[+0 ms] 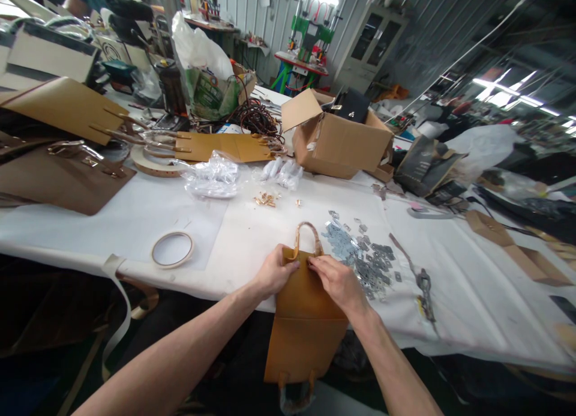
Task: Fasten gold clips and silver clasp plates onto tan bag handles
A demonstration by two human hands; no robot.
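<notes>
A tan leather bag panel (306,338) with a looped handle at each end hangs over the front edge of the table. Its upper handle (308,226) stands up between my hands, and a clear wrap seems to cover it. My left hand (278,271) grips the panel's upper left edge, thumb on top. At the upper right, the fingers of my right hand (335,278) are pinched together near the handle's base; whatever small thing they may hold is hidden. Beside my right hand lies a spread pile of small flat metal plates (360,254).
Gold-coloured fittings (265,200) lie beyond the panel, near clear plastic bags (213,176). A tape roll (172,250) sits at left. Behind stand a cardboard box (342,143) and more tan panels (220,147). Pliers-like tool (423,290) rests at right.
</notes>
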